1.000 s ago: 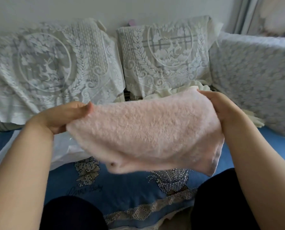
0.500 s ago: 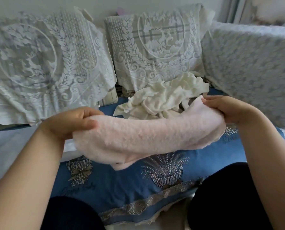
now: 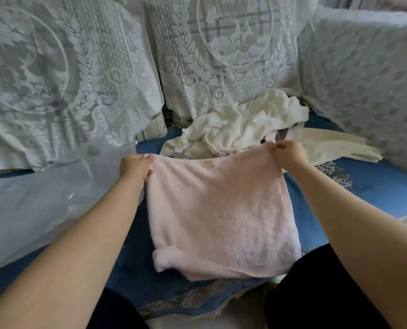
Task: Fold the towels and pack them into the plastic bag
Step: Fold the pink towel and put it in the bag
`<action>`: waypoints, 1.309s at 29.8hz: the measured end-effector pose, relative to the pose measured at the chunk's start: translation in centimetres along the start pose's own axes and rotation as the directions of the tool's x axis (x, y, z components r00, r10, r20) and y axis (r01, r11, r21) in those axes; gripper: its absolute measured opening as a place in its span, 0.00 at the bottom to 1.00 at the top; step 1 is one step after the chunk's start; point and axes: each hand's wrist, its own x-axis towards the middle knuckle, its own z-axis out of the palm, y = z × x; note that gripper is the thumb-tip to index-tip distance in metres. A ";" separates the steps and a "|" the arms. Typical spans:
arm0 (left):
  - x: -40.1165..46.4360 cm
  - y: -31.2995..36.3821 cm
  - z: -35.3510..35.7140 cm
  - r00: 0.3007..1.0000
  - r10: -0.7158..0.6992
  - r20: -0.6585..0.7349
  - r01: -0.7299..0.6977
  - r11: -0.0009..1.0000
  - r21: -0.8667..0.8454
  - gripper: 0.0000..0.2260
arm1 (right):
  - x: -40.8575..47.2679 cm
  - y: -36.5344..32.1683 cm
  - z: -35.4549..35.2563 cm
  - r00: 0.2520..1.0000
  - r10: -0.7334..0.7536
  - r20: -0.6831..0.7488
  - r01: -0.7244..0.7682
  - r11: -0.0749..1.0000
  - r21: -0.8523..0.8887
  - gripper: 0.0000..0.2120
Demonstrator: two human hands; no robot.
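A pale pink towel [image 3: 219, 214] lies spread flat on the blue sofa cover [image 3: 316, 200] in front of me. My left hand [image 3: 135, 166] pinches its far left corner and my right hand [image 3: 289, 154] pinches its far right corner. The near left edge of the towel is rolled under. Behind it sits a crumpled heap of cream-white towels [image 3: 240, 124]. A clear plastic bag [image 3: 38, 200] lies flat on the sofa to the left, beside my left forearm.
Two lace-covered back cushions [image 3: 62, 74] stand behind, and a lace-covered armrest [image 3: 368, 77] closes the right side. My knees in dark trousers [image 3: 316, 293] are at the sofa's front edge.
The pink towel, held up bunched between my hands, has been lowered and spread flat on the sofa. Both hands moved away from me and down, still pinching its corners.
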 end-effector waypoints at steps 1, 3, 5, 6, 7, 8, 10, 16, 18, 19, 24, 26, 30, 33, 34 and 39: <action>0.5 0.0 0.7 1.000 -0.025 -0.014 0.024 0.999 -0.038 0.12 | 0.5 0.2 0.4 1.000 0.025 -0.015 -0.024 0.999 0.048 0.19; 1.0 -0.7 1.8 0.999 -0.039 0.007 0.039 0.995 -0.089 0.11 | 1.2 0.3 1.0 0.998 0.063 0.000 -0.061 0.972 0.225 0.14; 1.0 -2.1 2.5 0.995 0.021 0.101 -0.020 1.000 -0.009 0.19 | 0.9 0.1 1.3 0.996 0.072 0.054 -0.083 0.960 0.266 0.08; 0.5 -2.9 2.6 0.985 0.049 0.165 -0.063 0.995 0.080 0.24 | 0.6 0.1 1.4 0.995 0.052 0.091 -0.071 0.973 0.221 0.09; -0.2 -3.7 2.6 0.976 0.060 0.211 -0.098 0.979 0.178 0.29 | 0.0 0.0 1.3 0.990 0.021 0.138 -0.041 0.989 0.142 0.15; -1.0 -4.6 2.4 0.971 0.067 0.228 -0.130 0.954 0.272 0.30 | -0.6 0.1 1.2 0.981 -0.013 0.191 0.000 0.998 0.067 0.23; -2.8 -6.4 1.7 0.972 0.099 0.212 -0.183 0.886 0.427 0.25 | -1.4 0.9 1.4 0.948 0.016 0.318 0.023 0.993 -0.117 0.35; -7.6 -8.6 -2.6 0.853 -0.328 0.406 0.147 0.897 0.416 0.23 | -5.5 3.7 1.5 0.898 0.302 0.321 -0.031 0.769 -0.638 0.39; -8.7 -9.0 -4.3 0.798 -0.388 0.461 0.189 0.887 0.421 0.21 | -7.0 4.8 1.4 0.909 0.334 0.250 -0.106 0.765 -0.635 0.41; -9.1 -9.3 -5.1 0.762 -0.408 0.503 0.211 0.891 0.403 0.19 | -7.4 5.4 1.4 0.911 0.344 0.229 -0.141 0.779 -0.611 0.42; -10.2 -10.3 -6.8 0.714 -0.292 0.636 0.034 0.922 0.385 0.13 | -10.0 6.6 0.6 0.879 0.384 0.282 -0.203 0.838 -0.506 0.33; -10.3 -10.3 -6.7 0.726 -0.240 0.644 0.026 0.946 0.324 0.12 | -11.1 6.8 0.4 0.873 0.378 0.308 -0.235 0.880 -0.414 0.27; -10.7 -10.3 -6.2 0.662 -0.251 0.706 0.116 0.965 0.235 0.09 | -12.7 7.0 0.4 0.856 0.411 0.313 -0.325 0.899 -0.293 0.29; -12.0 -10.0 -5.3 0.721 -0.178 0.670 0.013 0.970 0.244 0.01 | -14.2 7.1 1.0 0.901 0.352 0.253 -0.273 0.914 -0.300 0.26; -12.4 -9.6 -5.1 0.798 -0.033 0.602 -0.162 0.950 0.266 0.05 | -15.0 7.2 1.2 0.923 0.327 0.201 -0.262 0.920 -0.290 0.23; -14.5 -8.4 -6.9 0.625 0.668 0.404 -0.761 0.403 0.509 0.16 | -16.0 7.6 1.5 0.941 0.287 0.179 -0.248 0.945 -0.214 0.23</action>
